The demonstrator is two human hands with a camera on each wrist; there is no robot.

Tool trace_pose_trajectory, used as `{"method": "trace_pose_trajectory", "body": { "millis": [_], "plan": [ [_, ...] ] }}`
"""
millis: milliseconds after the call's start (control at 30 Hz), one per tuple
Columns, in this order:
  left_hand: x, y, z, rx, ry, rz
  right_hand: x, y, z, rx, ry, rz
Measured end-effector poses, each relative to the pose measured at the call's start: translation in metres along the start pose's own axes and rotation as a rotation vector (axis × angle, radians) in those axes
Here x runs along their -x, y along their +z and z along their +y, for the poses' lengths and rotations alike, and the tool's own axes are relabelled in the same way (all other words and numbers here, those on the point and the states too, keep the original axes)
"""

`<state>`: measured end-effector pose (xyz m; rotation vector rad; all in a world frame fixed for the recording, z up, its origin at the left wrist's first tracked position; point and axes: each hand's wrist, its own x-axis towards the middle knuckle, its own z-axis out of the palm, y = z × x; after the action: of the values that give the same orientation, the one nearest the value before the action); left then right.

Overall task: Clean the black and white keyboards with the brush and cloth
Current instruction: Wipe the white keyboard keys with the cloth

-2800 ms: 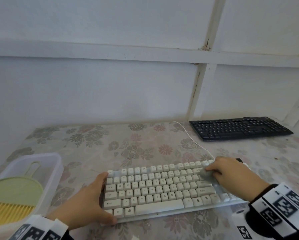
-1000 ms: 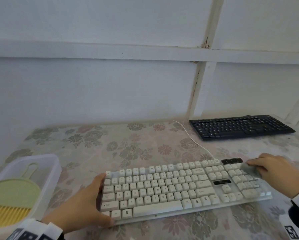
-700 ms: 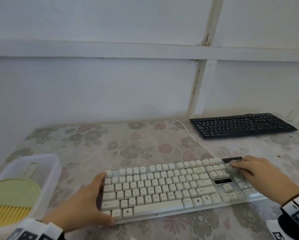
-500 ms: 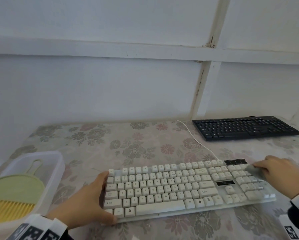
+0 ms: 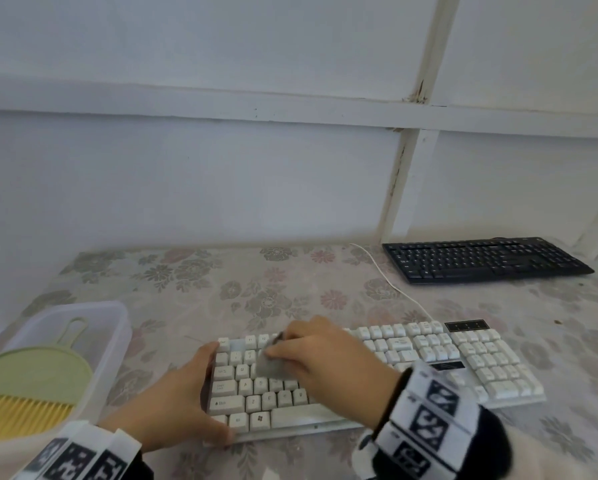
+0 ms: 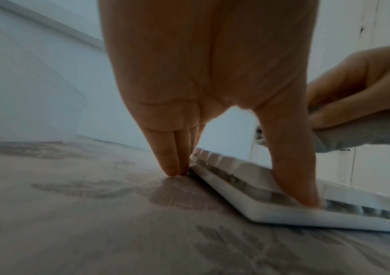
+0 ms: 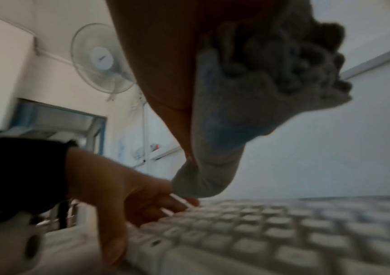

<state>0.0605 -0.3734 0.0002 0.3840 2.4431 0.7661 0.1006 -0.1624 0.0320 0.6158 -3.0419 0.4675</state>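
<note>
The white keyboard (image 5: 429, 362) lies near me on the flowered table (image 5: 290, 289). My right hand (image 5: 311, 358) grips a bunched grey cloth (image 5: 269, 363) and holds it on the upper-left keys; the cloth (image 7: 224, 115) hangs from that hand just above the keys in the right wrist view. My left hand (image 5: 183, 400) holds the keyboard's left end: thumb on the front edge (image 6: 293, 167), straight fingers (image 6: 175, 156) against the side. The black keyboard (image 5: 484, 259) lies at the far right. A green brush (image 5: 30, 386) with yellow bristles rests in a clear tub (image 5: 117, 327).
The white keyboard's cable (image 5: 391, 289) runs back across the table toward the wall. The tub stands at the table's left front corner. A white wall with wooden battens (image 5: 405, 174) closes off the back edge.
My right hand with the cloth has swept from the number pad at the right end across to the upper-left keys. The left hand has stayed on the left end.
</note>
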Motion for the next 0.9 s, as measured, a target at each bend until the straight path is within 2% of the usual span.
{"method": "trace_pose_trajectory", "body": {
  "millis": [100, 200, 367, 533, 733, 800, 900],
  "plan": [
    [-0.002, -0.001, -0.001, 0.032, 0.009, -0.009, -0.018, 0.015, -0.027, 0.066, -0.1, -0.078],
    [-0.003, 0.0, -0.002, -0.036, 0.012, 0.009, -0.027, 0.021, -0.048, 0.087, -0.158, -0.146],
    [-0.003, 0.0, -0.002, -0.025, 0.021, 0.003, -0.024, 0.023, -0.059, 0.184, -0.097, -0.172],
    [-0.001, -0.001, -0.002, 0.006, 0.001, -0.003, -0.001, 0.015, -0.025, 0.168, -0.038, -0.156],
    [-0.002, 0.001, -0.005, 0.027, 0.004, -0.007, 0.004, -0.003, -0.002, 0.217, 0.147, -0.197],
    [-0.002, 0.001, -0.004, 0.027, -0.001, -0.012, -0.001, -0.005, -0.006, 0.178, 0.128, -0.147],
    [-0.003, 0.0, -0.005, 0.022, -0.001, -0.01, -0.014, 0.005, -0.026, 0.084, 0.01, -0.071]
  ]
}}
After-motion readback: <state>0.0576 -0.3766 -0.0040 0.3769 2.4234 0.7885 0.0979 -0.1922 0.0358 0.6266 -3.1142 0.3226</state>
